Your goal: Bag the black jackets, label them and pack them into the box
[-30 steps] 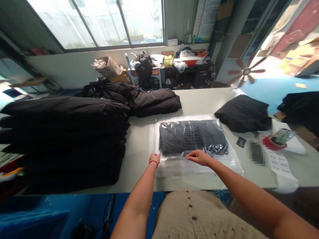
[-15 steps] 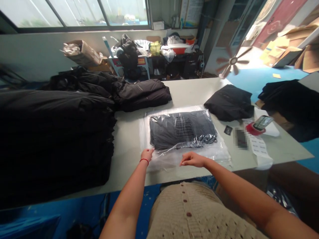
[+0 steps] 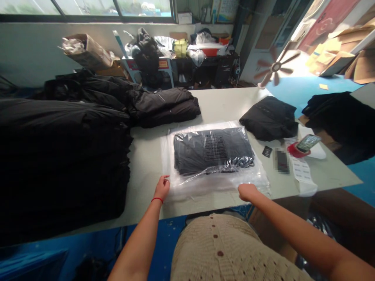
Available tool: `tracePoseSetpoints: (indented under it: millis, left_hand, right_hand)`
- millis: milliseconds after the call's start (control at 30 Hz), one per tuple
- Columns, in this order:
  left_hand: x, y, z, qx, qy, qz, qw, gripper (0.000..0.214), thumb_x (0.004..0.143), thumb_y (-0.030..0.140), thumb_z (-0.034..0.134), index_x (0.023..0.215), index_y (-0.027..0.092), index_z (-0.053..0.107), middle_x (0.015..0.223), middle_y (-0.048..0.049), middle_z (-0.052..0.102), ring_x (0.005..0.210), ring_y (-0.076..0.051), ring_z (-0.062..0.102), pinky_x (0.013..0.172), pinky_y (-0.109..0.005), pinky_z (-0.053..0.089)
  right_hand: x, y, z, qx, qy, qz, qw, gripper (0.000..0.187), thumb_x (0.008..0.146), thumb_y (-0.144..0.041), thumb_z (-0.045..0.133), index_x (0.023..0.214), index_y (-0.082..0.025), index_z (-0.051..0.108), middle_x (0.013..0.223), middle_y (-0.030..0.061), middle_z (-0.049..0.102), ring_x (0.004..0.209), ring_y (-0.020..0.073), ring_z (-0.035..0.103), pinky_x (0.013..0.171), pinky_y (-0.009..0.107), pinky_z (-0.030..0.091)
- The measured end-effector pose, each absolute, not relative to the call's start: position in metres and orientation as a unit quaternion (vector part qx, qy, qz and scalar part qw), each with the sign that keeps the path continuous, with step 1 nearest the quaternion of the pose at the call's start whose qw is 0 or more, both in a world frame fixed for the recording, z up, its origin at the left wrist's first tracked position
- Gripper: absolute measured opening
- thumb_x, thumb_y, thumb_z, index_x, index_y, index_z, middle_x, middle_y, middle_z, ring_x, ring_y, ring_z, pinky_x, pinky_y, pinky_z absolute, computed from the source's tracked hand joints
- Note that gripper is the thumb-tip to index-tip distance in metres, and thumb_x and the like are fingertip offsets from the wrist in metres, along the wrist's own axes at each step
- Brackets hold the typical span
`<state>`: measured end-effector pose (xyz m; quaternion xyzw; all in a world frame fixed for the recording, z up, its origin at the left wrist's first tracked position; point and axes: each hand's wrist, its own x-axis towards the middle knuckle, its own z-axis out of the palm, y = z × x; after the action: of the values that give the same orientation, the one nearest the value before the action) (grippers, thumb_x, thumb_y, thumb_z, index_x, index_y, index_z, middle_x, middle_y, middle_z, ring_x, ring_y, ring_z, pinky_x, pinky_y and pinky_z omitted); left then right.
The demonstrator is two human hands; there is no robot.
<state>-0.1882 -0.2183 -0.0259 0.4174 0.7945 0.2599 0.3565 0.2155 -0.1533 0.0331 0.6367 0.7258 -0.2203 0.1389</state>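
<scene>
A folded dark garment (image 3: 211, 152) lies inside a clear plastic bag (image 3: 215, 179) on the pale table (image 3: 146, 156). My left hand (image 3: 162, 188), with a red string at the wrist, pinches the bag's near left corner. Further right, my right hand (image 3: 247, 191) is closed on the bag's near edge. Both hands sit at the bag's open flap, close to the table's front edge.
A tall stack of black garments (image 3: 61, 156) fills the left side, with more folded black jackets (image 3: 164, 107) behind the bag. On the right lie another folded black piece (image 3: 271, 119), a phone on a red holder (image 3: 304, 144), labels and a small dark tag (image 3: 267, 151).
My hands have slid apart along the bag's near edge: the left a little leftward, the right further right toward the corner. The view has tilted downward.
</scene>
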Motion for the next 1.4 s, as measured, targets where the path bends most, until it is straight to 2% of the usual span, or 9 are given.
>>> tracePoseSetpoints:
  millis: [100, 200, 300, 400, 533, 633, 767, 967, 1400]
  left_hand:
    - [-0.192, -0.235, -0.026, 0.577, 0.749, 0.219, 0.241, 0.055, 0.072, 0.009, 0.049, 0.125, 0.021, 0.055, 0.113, -0.0081, 0.059, 0.106, -0.020, 0.057, 0.101, -0.035, 0.045]
    - [-0.189, -0.241, -0.023, 0.641, 0.727, 0.164, 0.183, 0.057, 0.077, 0.015, 0.055, 0.132, 0.026, 0.052, 0.128, -0.0097, 0.052, 0.121, -0.023, 0.048, 0.109, -0.038, 0.037]
    - [-0.185, -0.235, -0.018, 0.664, 0.717, 0.127, 0.170, 0.049, 0.081, 0.024, 0.059, 0.130, 0.029, 0.054, 0.133, -0.0093, 0.049, 0.119, -0.023, 0.049, 0.109, -0.039, 0.036]
    - [-0.182, -0.224, -0.014, 0.692, 0.696, 0.102, 0.167, 0.042, 0.082, 0.026, 0.061, 0.124, 0.031, 0.059, 0.135, -0.0078, 0.048, 0.119, -0.023, 0.050, 0.109, -0.038, 0.036]
    - [-0.185, -0.213, -0.014, 0.744, 0.646, 0.086, 0.149, 0.024, 0.083, 0.026, 0.060, 0.105, 0.030, 0.068, 0.136, -0.0047, 0.052, 0.125, -0.024, 0.047, 0.107, -0.039, 0.036]
    - [-0.189, -0.210, -0.016, 0.806, 0.568, 0.110, 0.124, 0.017, 0.087, 0.022, 0.052, 0.090, 0.026, 0.068, 0.134, -0.0039, 0.058, 0.126, -0.023, 0.047, 0.103, -0.040, 0.039]
    - [-0.194, -0.207, -0.015, 0.848, 0.502, 0.123, 0.121, 0.020, 0.089, 0.021, 0.048, 0.094, 0.023, 0.067, 0.118, -0.0055, 0.068, 0.118, -0.020, 0.054, 0.097, -0.038, 0.041]
    - [-0.199, -0.203, -0.012, 0.767, 0.603, 0.138, 0.172, 0.027, 0.092, 0.032, 0.045, 0.087, 0.023, 0.069, 0.092, -0.0059, 0.072, 0.094, -0.019, 0.062, 0.090, -0.036, 0.042]
    - [-0.188, -0.184, -0.026, 0.534, 0.763, 0.166, 0.325, 0.046, 0.085, 0.053, 0.043, 0.062, 0.023, 0.069, 0.074, -0.0020, 0.074, 0.088, -0.019, 0.065, 0.087, -0.031, 0.042]
  right_hand:
    - [0.206, -0.146, 0.033, 0.593, 0.749, -0.236, 0.175, 0.020, 0.088, -0.037, 0.064, 0.099, -0.022, 0.068, 0.109, 0.0072, 0.065, 0.107, 0.0243, 0.059, 0.093, 0.042, 0.048]
    - [0.184, -0.138, 0.040, 0.512, 0.792, -0.224, 0.247, 0.018, 0.078, -0.037, 0.072, 0.069, -0.021, 0.071, 0.081, 0.0082, 0.068, 0.104, 0.0291, 0.060, 0.102, 0.044, 0.036]
    - [0.152, -0.127, 0.051, 0.448, 0.851, -0.188, 0.198, 0.017, 0.080, -0.032, 0.067, 0.089, -0.020, 0.072, 0.097, 0.0115, 0.068, 0.104, 0.0282, 0.057, 0.100, 0.041, 0.034]
    - [0.122, -0.113, 0.055, 0.404, 0.897, -0.167, 0.066, 0.044, 0.079, -0.031, 0.066, 0.121, -0.019, 0.059, 0.120, 0.0125, 0.059, 0.114, 0.0272, 0.049, 0.098, 0.037, 0.034]
    - [0.098, -0.098, 0.045, 0.351, 0.921, -0.168, 0.040, 0.052, 0.077, -0.027, 0.067, 0.126, -0.018, 0.054, 0.123, 0.0111, 0.057, 0.116, 0.0254, 0.046, 0.099, 0.036, 0.031]
    - [0.090, -0.090, 0.039, 0.326, 0.928, -0.169, 0.067, 0.035, 0.079, -0.026, 0.065, 0.113, -0.019, 0.062, 0.111, 0.0086, 0.064, 0.108, 0.0240, 0.051, 0.096, 0.035, 0.031]
    - [0.084, -0.081, 0.037, 0.316, 0.926, -0.175, 0.109, 0.018, 0.086, -0.032, 0.060, 0.095, -0.022, 0.070, 0.100, 0.0077, 0.069, 0.102, 0.0233, 0.053, 0.091, 0.034, 0.030]
    - [0.079, -0.069, 0.033, 0.342, 0.900, -0.229, 0.143, 0.028, 0.093, -0.041, 0.051, 0.092, -0.024, 0.073, 0.091, 0.0057, 0.073, 0.099, 0.0221, 0.056, 0.090, 0.033, 0.029]
    - [0.056, -0.076, 0.030, 0.429, 0.880, -0.139, 0.146, 0.039, 0.091, -0.050, 0.052, 0.082, -0.021, 0.076, 0.084, 0.0109, 0.073, 0.091, 0.0243, 0.061, 0.085, 0.036, 0.033]
